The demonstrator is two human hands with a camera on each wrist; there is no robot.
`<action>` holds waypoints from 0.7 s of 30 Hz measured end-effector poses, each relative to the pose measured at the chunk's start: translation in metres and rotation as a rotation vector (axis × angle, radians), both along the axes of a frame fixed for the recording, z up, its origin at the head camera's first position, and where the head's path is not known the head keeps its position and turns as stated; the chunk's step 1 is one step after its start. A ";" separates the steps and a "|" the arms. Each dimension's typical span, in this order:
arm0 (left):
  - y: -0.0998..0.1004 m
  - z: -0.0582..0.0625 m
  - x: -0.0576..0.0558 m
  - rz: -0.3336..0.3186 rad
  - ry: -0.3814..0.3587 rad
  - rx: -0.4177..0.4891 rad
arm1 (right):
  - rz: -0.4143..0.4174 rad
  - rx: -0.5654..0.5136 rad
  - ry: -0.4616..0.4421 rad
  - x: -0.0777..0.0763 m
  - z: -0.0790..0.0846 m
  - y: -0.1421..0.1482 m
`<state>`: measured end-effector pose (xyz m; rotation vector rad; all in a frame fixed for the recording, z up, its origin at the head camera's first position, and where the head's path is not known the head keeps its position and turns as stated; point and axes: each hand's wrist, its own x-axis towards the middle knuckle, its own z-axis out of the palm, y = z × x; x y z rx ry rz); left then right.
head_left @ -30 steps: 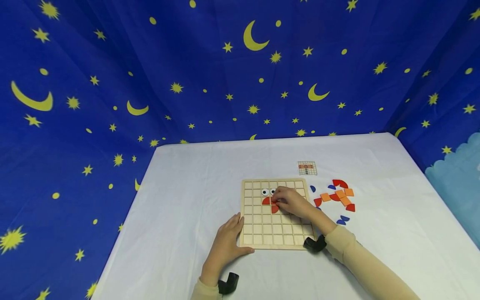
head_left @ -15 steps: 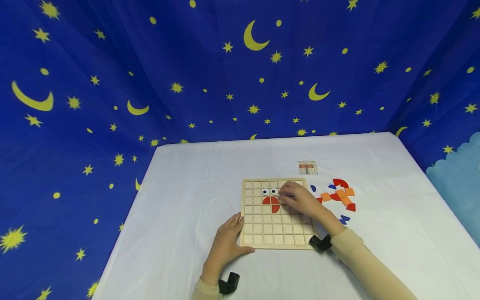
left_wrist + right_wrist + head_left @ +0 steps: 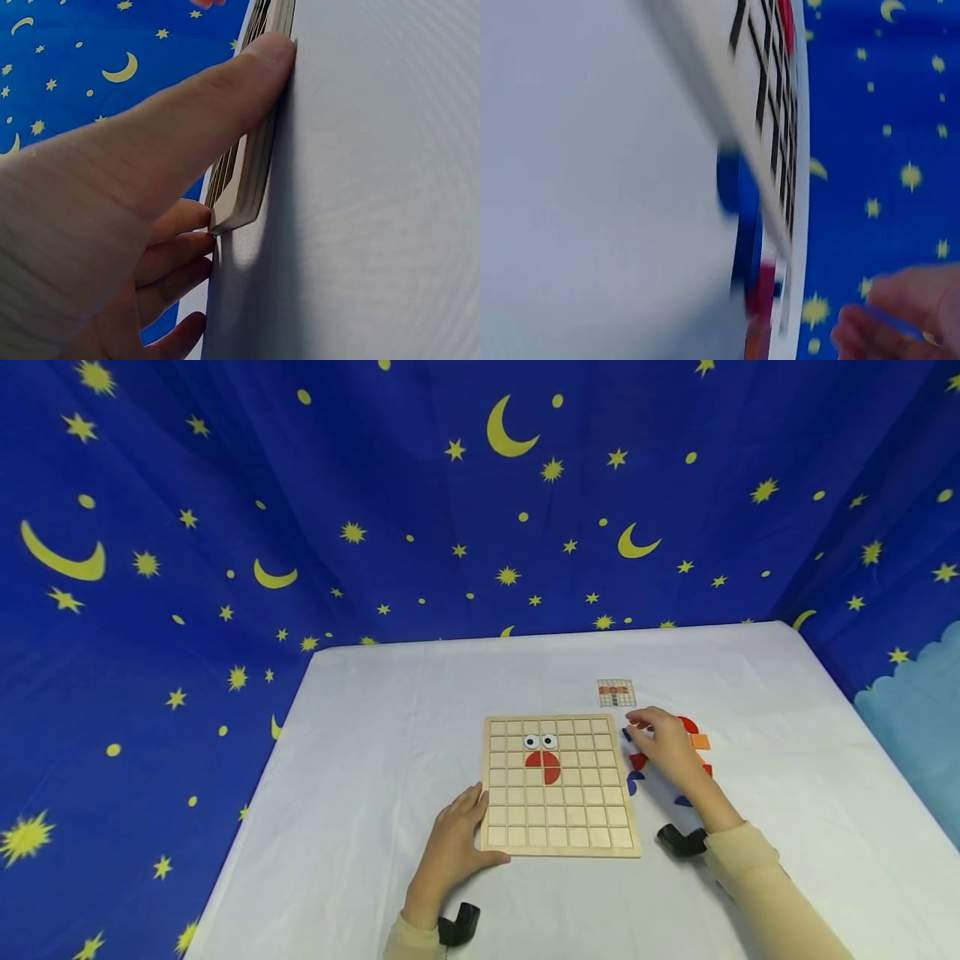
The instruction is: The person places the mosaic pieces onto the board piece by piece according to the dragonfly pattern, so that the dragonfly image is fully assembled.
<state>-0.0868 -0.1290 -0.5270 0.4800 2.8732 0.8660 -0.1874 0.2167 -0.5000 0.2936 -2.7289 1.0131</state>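
Note:
A wooden grid board (image 3: pixel 573 818) lies on the table. Two eye discs (image 3: pixel 532 742) sit in its cells, with red quarter-round pieces (image 3: pixel 552 775) just below them. My left hand (image 3: pixel 448 843) spans the board's near left corner, fingers against the left side and an extended thumb along the front edge; the left wrist view shows this thumb (image 3: pixel 247 82) on the rim. Right of the board, my right hand (image 3: pixel 663 743) hovers over loose pieces, thumb and fingers apart, with nothing seen between them. It hides part of the pile. In the right wrist view its fingers (image 3: pixel 870 330) are blurred.
Around the right hand lie blue half-round pieces (image 3: pixel 632 786), red pieces (image 3: pixel 637 762) and orange squares (image 3: pixel 701 742). A small printed card (image 3: pixel 617 693) with a grid picture lies behind the board. White cloth (image 3: pixel 360 760) covers the table, with starry blue curtain (image 3: pixel 420 527) behind.
My right hand has left the red pieces on the board and moved right, over the loose pieces. The red quarter-rounds now show uncovered. My left hand has stayed at the corner.

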 end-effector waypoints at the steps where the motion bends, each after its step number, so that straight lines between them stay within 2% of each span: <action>1: 0.000 0.000 0.000 0.001 0.000 0.000 | -0.055 0.013 -0.011 0.000 0.001 0.007; 4: 0.001 0.001 0.000 0.002 -0.003 0.004 | -0.179 0.054 -0.043 -0.002 0.003 0.028; 7: 0.001 0.002 0.000 0.004 -0.008 0.005 | -0.237 0.066 -0.078 -0.002 0.003 0.048; 13: 0.000 0.000 0.000 0.005 -0.011 -0.001 | -0.262 0.051 -0.155 -0.002 -0.002 0.070; 21: 0.000 0.001 0.000 0.004 -0.005 0.004 | -0.229 0.057 -0.169 -0.003 -0.006 0.077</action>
